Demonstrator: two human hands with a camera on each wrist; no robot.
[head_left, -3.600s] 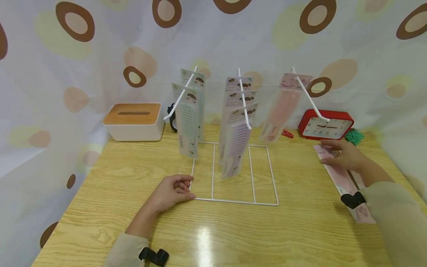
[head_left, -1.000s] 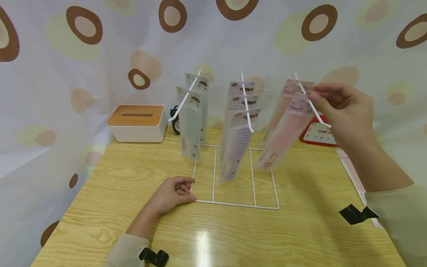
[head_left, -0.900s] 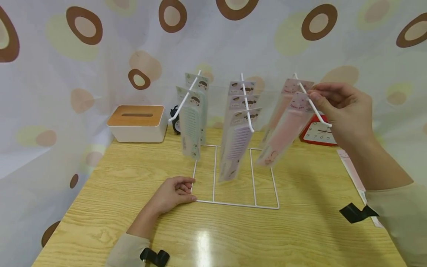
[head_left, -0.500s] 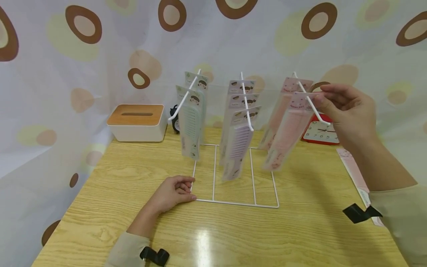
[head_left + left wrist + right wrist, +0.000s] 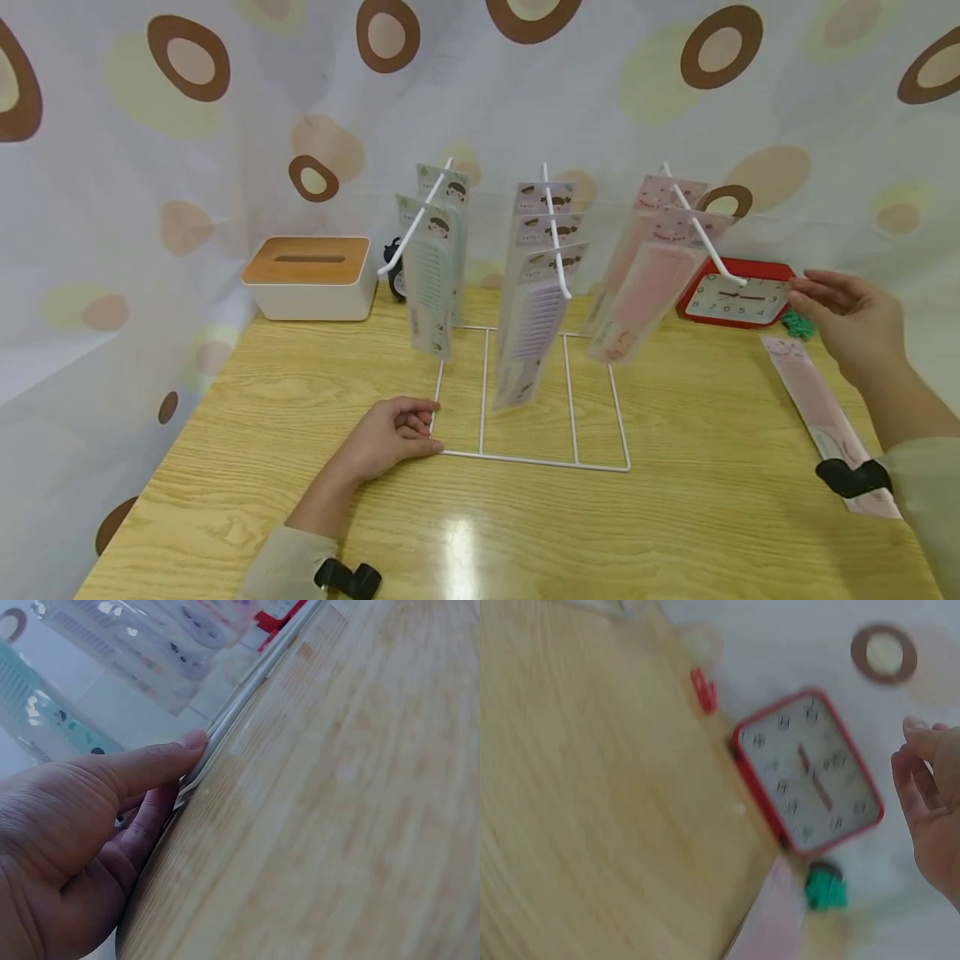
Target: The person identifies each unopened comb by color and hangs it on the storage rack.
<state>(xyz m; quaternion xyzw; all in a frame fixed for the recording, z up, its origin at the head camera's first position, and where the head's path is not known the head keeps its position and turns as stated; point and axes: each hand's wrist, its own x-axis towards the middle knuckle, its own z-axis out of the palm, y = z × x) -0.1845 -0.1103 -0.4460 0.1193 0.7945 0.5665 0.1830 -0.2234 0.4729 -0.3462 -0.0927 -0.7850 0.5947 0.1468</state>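
Observation:
A white wire rack (image 5: pixel 525 459) stands on the wooden table with three slanted hooks. Green comb packs (image 5: pixel 429 283) hang on the left hook, purple ones (image 5: pixel 536 321) on the middle hook, and two pink ones (image 5: pixel 645 279) on the right hook (image 5: pixel 705 237). My left hand (image 5: pixel 393 432) lies on the table and grips the front left corner of the rack's base wire (image 5: pixel 232 712). My right hand (image 5: pixel 847 321) hovers with relaxed fingers to the right of the rack, beside the red clock (image 5: pixel 738 293), and holds nothing. Another pink comb pack (image 5: pixel 817 408) lies flat under it.
A white tissue box with a wooden lid (image 5: pixel 309 275) stands at the back left, with a small black clock (image 5: pixel 390 267) beside it. A green object (image 5: pixel 825 889) and a red clip (image 5: pixel 703 690) lie near the red clock (image 5: pixel 806 776). A spotted curtain surrounds the table.
My right hand let go of the second pink comb pack, which now hangs on the right hook, and dropped down to the right toward the clock. My left hand stayed put.

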